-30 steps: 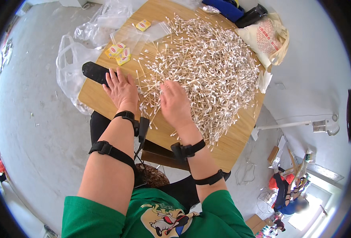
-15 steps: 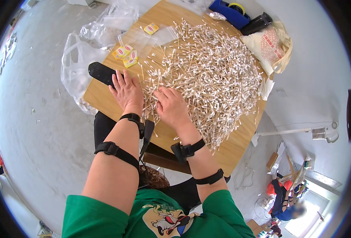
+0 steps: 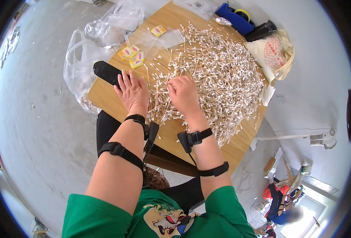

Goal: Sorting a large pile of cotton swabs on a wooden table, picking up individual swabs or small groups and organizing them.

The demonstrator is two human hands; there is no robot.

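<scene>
A wide heap of cotton swabs (image 3: 227, 67) with white tips and pale sticks covers much of the wooden table (image 3: 171, 137). My left hand (image 3: 134, 94) lies flat at the heap's left edge, fingers spread. Its fingertips reach the near end of a long, flat black object (image 3: 106, 73) with a rounded end, whose kind I cannot tell. Over the left part of the heap is my right hand (image 3: 184, 94), its fingers curled in. Whatever those fingers hold, if anything, is hidden beneath the hand.
Small yellow packets (image 3: 137, 59) and clear plastic bags (image 3: 153, 44) lie beyond my left hand. A white plastic bag (image 3: 74, 65) hangs beside the table's left edge. At the back right are a blue tape dispenser (image 3: 235, 20), a black bottle (image 3: 261, 31) and a cream cloth bag (image 3: 268, 53).
My right hand has moved right and slightly away from me, apart from my left hand, with its fingers curled in more. The left hand keeps its place by the black object. The view shifted slightly.
</scene>
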